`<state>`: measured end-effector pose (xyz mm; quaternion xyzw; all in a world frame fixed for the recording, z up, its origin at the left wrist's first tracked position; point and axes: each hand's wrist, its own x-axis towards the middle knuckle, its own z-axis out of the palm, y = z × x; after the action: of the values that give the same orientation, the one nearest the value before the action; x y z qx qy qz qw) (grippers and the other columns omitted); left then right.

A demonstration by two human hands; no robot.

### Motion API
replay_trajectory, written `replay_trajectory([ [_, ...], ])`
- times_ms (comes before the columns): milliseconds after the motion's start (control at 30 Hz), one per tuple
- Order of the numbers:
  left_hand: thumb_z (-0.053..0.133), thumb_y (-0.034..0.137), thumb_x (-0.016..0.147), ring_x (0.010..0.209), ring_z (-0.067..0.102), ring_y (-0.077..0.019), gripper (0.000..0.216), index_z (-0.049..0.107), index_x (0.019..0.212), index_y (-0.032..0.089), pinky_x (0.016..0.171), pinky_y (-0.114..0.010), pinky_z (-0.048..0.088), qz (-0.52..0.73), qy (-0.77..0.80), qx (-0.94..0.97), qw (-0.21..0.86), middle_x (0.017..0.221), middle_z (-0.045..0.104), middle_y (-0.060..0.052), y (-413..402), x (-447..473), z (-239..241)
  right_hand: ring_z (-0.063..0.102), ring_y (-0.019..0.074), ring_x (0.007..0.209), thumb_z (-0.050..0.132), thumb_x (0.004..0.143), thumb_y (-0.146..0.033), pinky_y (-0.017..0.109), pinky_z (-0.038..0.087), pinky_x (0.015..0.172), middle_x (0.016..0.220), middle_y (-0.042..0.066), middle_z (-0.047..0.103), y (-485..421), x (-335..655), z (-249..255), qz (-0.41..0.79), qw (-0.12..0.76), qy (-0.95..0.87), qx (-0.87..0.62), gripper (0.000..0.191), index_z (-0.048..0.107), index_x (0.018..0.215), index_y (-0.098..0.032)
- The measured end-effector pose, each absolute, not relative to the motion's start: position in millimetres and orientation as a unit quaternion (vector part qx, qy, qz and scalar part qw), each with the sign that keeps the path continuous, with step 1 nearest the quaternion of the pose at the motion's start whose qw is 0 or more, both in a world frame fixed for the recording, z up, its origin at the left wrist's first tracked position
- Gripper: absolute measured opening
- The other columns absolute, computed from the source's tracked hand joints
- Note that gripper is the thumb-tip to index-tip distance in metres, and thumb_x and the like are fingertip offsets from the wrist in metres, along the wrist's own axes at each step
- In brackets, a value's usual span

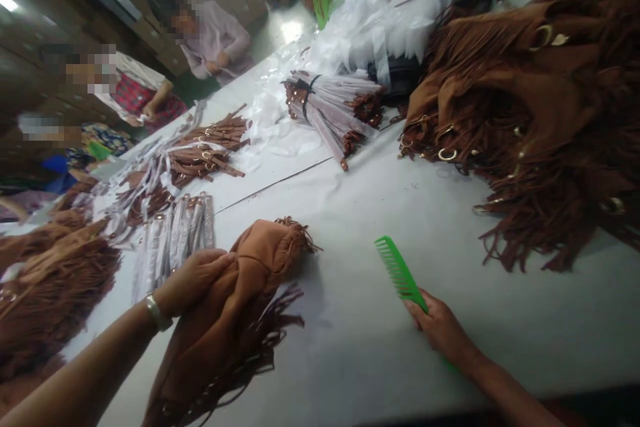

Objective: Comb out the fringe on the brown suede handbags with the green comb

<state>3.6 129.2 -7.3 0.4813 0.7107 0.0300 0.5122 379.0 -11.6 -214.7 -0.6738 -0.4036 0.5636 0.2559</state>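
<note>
My left hand [193,280], with a metal watch at the wrist, grips the upper part of a brown suede fringed bag [235,320] that lies on the white table [380,360]. Its fringe spreads out to the right and toward the near edge. My right hand [440,327] holds the handle of a green wide-tooth comb [399,273]. The comb's teeth point away from me and rest on or just above the table, a little right of the bag.
A big heap of brown fringed bags [540,120] fills the right side. A bundle of wrapped straps [330,103] and white plastic wrappers [390,20] lie at the back. More straps [200,153], wrapped pieces [175,233] and bags [45,287] sit left. Other people sit at the far left.
</note>
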Motion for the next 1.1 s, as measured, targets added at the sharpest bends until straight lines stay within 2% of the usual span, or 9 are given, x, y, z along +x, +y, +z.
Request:
replay_trajectory([
  [133,0.039,0.059,0.08,0.074,0.06,-0.0218,0.053,0.061,0.071,0.012,0.07,-0.03,0.047,-0.075,0.708,0.575,0.404,0.073,0.065,-0.008,120,32,-19,0.039,0.0111,0.042,0.039,0.077,-0.05,0.024,0.033,0.043,0.051,-0.007,0.039,-9,383,-211,0.601,0.245,-0.397,-0.648,0.035,0.051,0.087,-0.018],
  [300,0.024,0.031,0.089,0.086,0.061,-0.0268,0.044,0.064,0.089,0.012,0.079,-0.039,0.044,-0.284,0.712,0.613,0.193,0.089,0.066,-0.014,59,50,-83,0.047,0.0136,0.048,0.033,0.08,-0.055,0.024,0.039,0.048,0.051,-0.004,0.044,-15,384,-219,0.568,0.262,-0.421,-0.657,0.042,0.054,0.081,-0.019],
  [367,0.024,0.029,0.09,0.088,0.062,-0.027,0.043,0.063,0.088,0.012,0.078,-0.038,0.044,-0.318,0.72,0.583,0.203,0.089,0.065,-0.014,24,55,-109,0.051,0.0154,0.05,0.03,0.08,-0.057,0.025,0.042,0.051,0.051,-0.002,0.047,-17,383,-223,0.542,0.261,-0.426,-0.676,0.047,0.056,0.084,-0.018],
  [467,0.032,0.023,0.086,0.09,0.062,-0.0264,0.033,0.064,0.089,0.013,0.076,-0.037,0.045,-0.339,0.717,0.554,0.255,0.091,0.066,-0.013,-22,67,-135,0.058,0.0173,0.055,0.029,0.083,-0.056,0.028,0.047,0.058,0.066,0.004,0.063,-13,377,-220,0.508,0.247,-0.458,-0.687,0.058,0.055,0.113,-0.015],
  [567,0.032,0.019,0.086,0.085,0.061,-0.025,0.03,0.061,0.091,0.015,0.075,-0.038,0.044,-0.284,0.714,0.602,0.217,0.087,0.064,-0.01,-42,78,-141,0.065,0.0188,0.077,0.029,0.087,-0.053,0.031,0.05,0.076,0.111,0.008,0.064,4,364,-204,0.495,0.237,-0.525,-0.651,0.059,0.039,0.136,-0.021],
  [667,0.032,0.025,0.089,0.088,0.055,-0.0228,0.028,0.06,0.087,0.017,0.081,-0.039,0.041,-0.097,0.697,0.706,0.077,0.087,0.06,-0.008,-26,78,-137,0.059,0.0195,0.105,0.028,0.091,-0.045,0.034,0.046,0.091,0.126,0.004,0.056,27,334,-186,0.49,0.224,-0.601,-0.59,0.052,0.035,0.139,-0.026],
  [833,0.044,0.027,0.085,0.105,0.048,-0.0239,0.022,0.057,0.099,0.016,0.097,-0.042,0.033,0.114,0.618,0.777,-0.042,0.104,0.058,-0.009,26,57,-164,0.055,0.0181,0.111,0.033,0.092,-0.033,0.033,0.044,0.095,0.124,0.004,0.057,53,250,-184,0.466,0.155,-0.703,-0.514,0.045,0.041,0.136,-0.028],
  [1000,0.038,0.016,0.084,0.122,0.038,-0.0203,0.034,0.051,0.116,0.018,0.101,-0.038,0.03,0.113,0.6,0.792,0.007,0.122,0.053,-0.004,17,24,-224,0.065,0.0217,0.093,0.034,0.092,-0.029,0.034,0.05,0.079,0.103,0.008,0.068,67,200,-208,0.374,0.032,-0.756,-0.537,0.045,0.036,0.138,-0.03],
  [1100,0.041,0.012,0.08,0.128,0.032,-0.0206,0.043,0.048,0.122,0.018,0.101,-0.036,0.03,0.102,0.594,0.797,0.019,0.131,0.048,-0.002,-1,11,-243,0.065,0.0213,0.09,0.028,0.094,-0.032,0.032,0.05,0.075,0.099,0.009,0.069,78,207,-217,0.323,0.01,-0.752,-0.575,0.047,0.029,0.141,-0.029],
])
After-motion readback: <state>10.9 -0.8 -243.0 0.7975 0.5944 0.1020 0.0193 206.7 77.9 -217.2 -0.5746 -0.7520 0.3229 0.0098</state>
